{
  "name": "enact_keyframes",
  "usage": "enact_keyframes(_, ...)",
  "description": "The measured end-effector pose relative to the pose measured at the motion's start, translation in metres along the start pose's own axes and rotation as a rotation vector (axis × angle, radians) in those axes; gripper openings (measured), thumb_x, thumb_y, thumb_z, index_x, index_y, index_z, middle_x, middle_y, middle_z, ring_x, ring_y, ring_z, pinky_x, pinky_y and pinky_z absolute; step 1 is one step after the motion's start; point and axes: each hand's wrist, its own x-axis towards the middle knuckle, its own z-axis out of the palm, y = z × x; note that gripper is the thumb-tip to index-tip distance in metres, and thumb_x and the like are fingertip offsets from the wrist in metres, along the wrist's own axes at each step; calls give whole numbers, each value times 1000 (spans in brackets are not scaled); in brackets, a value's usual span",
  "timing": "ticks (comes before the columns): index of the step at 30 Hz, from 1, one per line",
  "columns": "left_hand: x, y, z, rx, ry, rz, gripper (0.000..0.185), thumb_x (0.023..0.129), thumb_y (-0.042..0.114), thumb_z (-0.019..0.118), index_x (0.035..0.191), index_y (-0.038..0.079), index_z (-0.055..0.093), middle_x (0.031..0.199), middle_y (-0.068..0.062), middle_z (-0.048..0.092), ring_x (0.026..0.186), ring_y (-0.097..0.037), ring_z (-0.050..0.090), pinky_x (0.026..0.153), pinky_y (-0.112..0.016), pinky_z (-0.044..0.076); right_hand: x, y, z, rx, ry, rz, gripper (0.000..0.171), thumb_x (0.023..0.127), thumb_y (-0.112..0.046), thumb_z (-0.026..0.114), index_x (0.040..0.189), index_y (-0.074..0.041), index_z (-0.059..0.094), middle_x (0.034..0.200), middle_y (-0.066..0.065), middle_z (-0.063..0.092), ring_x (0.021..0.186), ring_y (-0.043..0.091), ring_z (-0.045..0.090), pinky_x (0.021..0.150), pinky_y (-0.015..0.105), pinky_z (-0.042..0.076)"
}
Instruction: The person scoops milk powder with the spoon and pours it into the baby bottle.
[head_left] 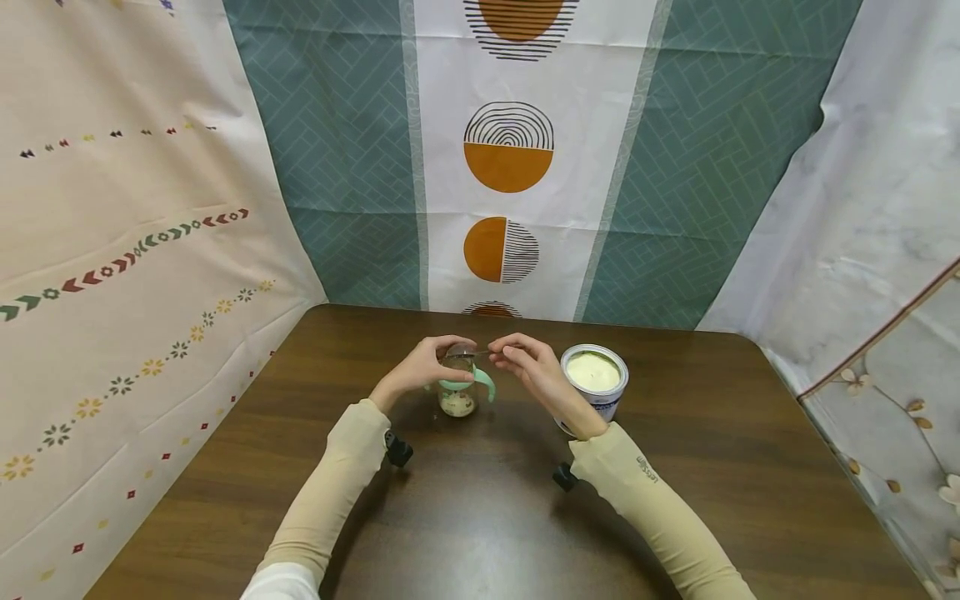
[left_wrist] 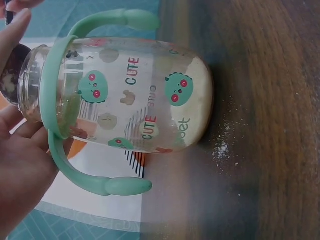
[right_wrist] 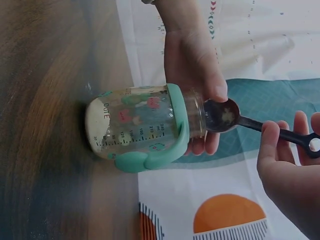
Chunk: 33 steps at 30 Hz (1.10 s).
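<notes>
A clear baby bottle (head_left: 458, 392) (left_wrist: 120, 95) (right_wrist: 142, 122) with mint-green handles stands on the brown table (head_left: 480, 500), with pale powder in its bottom. My left hand (head_left: 426, 362) (right_wrist: 192, 75) grips the bottle's open neck, thumb on the rim. My right hand (head_left: 525, 360) (right_wrist: 287, 165) pinches the handle of a dark scoop (right_wrist: 240, 119) (head_left: 471, 354), whose bowl sits at the bottle's mouth. An open tin of pale milk powder (head_left: 594, 379) stands just right of my right hand.
A little spilled powder (left_wrist: 222, 147) lies on the table beside the bottle's base. Patterned cloth backdrops (head_left: 517, 158) close in the table at the back and both sides. Bare tabletop stretches toward me in front of the bottle.
</notes>
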Motion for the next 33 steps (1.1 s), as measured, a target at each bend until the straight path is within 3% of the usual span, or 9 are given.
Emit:
enact_keyframes(3, -1, 3, -1, -7, -4, -1, 60, 76, 25, 84, 130, 13, 60, 128, -5, 63, 118, -21, 58, 100, -43, 49, 0, 0, 0, 0, 3, -8, 17, 100, -9, 49, 107, 0, 61, 109, 5, 61, 99, 12, 63, 91, 24, 54)
enact_keyframes(8, -1, -1, -1, 10, -17, 57, 68, 74, 24, 85, 132, 3, 56, 127, -10, 63, 114, -22, 61, 93, -38, 53, 0, 0, 0, -37, -2, -18, 19, 100, -8, 49, 109, 7, 59, 110, 8, 60, 99, 12, 63, 92, 25, 54)
enact_keyframes(12, 0, -3, 0, 17, -19, 51, 67, 74, 21, 84, 132, 2, 56, 126, -11, 64, 111, -24, 62, 89, -36, 55, 0, 2, -1, -52, -16, -28, 20, 100, -7, 47, 108, 8, 58, 110, 8, 60, 100, 13, 63, 90, 23, 54)
enact_keyframes(20, 0, 1, 0, 10, -17, 56, 67, 74, 15, 84, 133, 2, 55, 130, -14, 61, 114, -31, 60, 94, -49, 52, 0, 4, -1, -41, -30, -32, 19, 101, -9, 48, 109, 6, 58, 111, 6, 60, 101, 13, 63, 92, 25, 53)
enact_keyframes(26, -1, 5, 0, -14, -16, 66, 62, 77, 14, 82, 133, 7, 56, 133, -17, 59, 120, -27, 58, 99, -39, 51, 1, 5, -1, -24, 19, 3, 33, 103, -13, 44, 115, 17, 51, 107, 3, 62, 98, 13, 63, 89, 23, 54)
enact_keyframes(33, 1, 7, 2, -56, 15, 57, 60, 80, 12, 79, 135, 11, 54, 132, -12, 60, 116, -24, 60, 93, -28, 52, 2, 7, -3, 117, 179, 72, 33, 107, -19, 34, 108, 3, 58, 105, 4, 64, 90, 13, 65, 83, 22, 55)
